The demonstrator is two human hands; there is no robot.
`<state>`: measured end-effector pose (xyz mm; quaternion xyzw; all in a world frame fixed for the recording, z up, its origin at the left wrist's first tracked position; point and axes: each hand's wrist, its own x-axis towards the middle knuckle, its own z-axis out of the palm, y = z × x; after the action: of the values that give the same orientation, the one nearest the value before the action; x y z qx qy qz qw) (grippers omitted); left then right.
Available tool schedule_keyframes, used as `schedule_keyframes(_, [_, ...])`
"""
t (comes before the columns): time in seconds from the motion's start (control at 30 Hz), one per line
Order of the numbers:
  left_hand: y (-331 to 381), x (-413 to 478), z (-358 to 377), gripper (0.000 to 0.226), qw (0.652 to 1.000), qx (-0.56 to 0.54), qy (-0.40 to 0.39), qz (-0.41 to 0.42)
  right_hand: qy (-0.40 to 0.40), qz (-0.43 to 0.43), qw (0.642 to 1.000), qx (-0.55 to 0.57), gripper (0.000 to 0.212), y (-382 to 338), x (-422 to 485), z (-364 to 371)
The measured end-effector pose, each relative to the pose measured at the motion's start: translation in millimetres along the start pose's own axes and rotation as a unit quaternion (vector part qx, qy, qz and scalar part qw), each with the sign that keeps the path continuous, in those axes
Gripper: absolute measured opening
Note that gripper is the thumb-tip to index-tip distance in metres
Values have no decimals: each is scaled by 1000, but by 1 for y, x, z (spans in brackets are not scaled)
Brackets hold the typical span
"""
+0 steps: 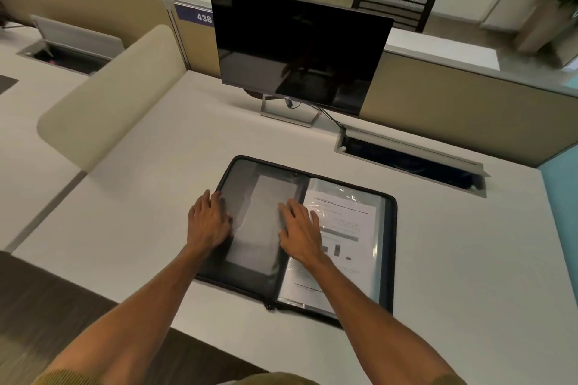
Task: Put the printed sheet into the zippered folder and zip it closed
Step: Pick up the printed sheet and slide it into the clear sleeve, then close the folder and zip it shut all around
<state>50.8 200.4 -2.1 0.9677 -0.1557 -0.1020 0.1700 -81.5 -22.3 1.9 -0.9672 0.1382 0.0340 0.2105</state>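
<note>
A black zippered folder (389,247) lies open flat on the white desk in front of me. The printed sheet (344,228) sits in a clear plastic sleeve on the folder's right half. My left hand (208,222) rests palm down on the left edge of the grey left half, fingers apart. My right hand (298,230) lies flat near the spine, fingers spread, partly over the sleeve's left edge. The zipper pull (269,306) shows at the near edge by the spine. Neither hand grips anything.
A dark monitor (297,50) stands on its stand behind the folder. An open cable tray (409,162) is sunk into the desk at the back right. A beige divider (109,97) curves along the left. The desk's near edge (140,306) runs diagonally below my arms.
</note>
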Motion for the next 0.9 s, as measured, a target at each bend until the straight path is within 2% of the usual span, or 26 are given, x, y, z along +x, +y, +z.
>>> schedule_keyframes(0.1, [-9, -1, -6, 53, 996, -70, -23, -55, -35, 24, 999, -24, 73, -6, 1, 10])
schedule_keyframes(0.27, [-18, 9, -18, 51, 989, -136, -24, -47, -49, 31, 998, -30, 74, -10, 2, 11])
schedule_keyframes(0.47, [-4, 9, -40, 44, 977, -194, 51, -79, -77, 43, 996, 4, 72, -13, 0, 5])
schedule_keyframes(0.6, [6, -4, -63, 32, 969, -215, 93, -72, -110, 76, 988, 82, 62, -17, 4, -7])
schedule_keyframes(0.7, [13, -6, -88, 30, 963, -237, 110, -71, -124, 108, 976, 142, 62, -19, 4, -21])
schedule_keyframes(0.9, [52, -11, -140, 25, 944, -324, 61, 5, -77, 114, 937, 321, 60, -47, -19, -72])
